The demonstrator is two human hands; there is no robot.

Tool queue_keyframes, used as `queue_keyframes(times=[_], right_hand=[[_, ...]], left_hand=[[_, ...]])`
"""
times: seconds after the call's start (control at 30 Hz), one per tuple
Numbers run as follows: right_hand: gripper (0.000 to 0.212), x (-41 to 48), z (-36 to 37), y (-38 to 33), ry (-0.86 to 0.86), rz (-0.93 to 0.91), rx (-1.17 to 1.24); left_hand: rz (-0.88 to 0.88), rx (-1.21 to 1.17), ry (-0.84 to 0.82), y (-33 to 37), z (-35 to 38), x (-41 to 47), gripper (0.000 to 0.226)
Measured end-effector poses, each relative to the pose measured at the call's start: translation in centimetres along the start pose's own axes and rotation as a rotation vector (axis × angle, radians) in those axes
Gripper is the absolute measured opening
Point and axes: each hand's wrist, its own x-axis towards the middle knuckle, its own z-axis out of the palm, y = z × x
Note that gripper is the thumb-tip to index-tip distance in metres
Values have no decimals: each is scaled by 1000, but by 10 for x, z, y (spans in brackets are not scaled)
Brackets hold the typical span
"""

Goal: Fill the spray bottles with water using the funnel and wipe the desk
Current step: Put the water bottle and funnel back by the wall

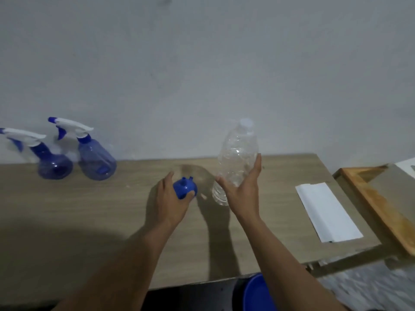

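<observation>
Two blue spray bottles with white trigger heads stand at the desk's back left by the wall: one (55,163) at the far left, the other (96,159) beside it. My left hand (170,199) grips a small blue funnel (184,188), upside down, just above the desk's middle. My right hand (243,189) wraps round a clear plastic water bottle (237,162) with a white cap, tilted slightly right, its base near the desk (89,209).
A folded white cloth or paper (327,212) lies on the desk's right side. A wooden-framed board (379,205) leans off the right edge. A blue tub rim (256,292) shows below the desk's front edge. The wall stands right behind the desk.
</observation>
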Motion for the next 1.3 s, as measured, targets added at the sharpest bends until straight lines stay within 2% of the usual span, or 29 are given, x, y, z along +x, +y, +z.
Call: queue_keyframes(times=[0.1,0.23,0.33,0.57,0.93,1.3], right_hand=[[114,0,11,18,26,3,2],[114,6,17,24,27,-53,-32],[117,7,20,25,16,-87,-53],[120,21,35,9,-43,-146,-98],[119,57,129,-22,-113,-183,-27],[121,64,156,-19,-93,-127,11]], left_hand=[[-21,22,-76,-13,7,12,88],[33,81,-95,-25,20,25,74],[69,112,-62,-33,25,28,61],[99,135,-1,-48,6,42,55],[68,155,65,-97,-51,113,35],[26,169,60,-118,-50,141,60]])
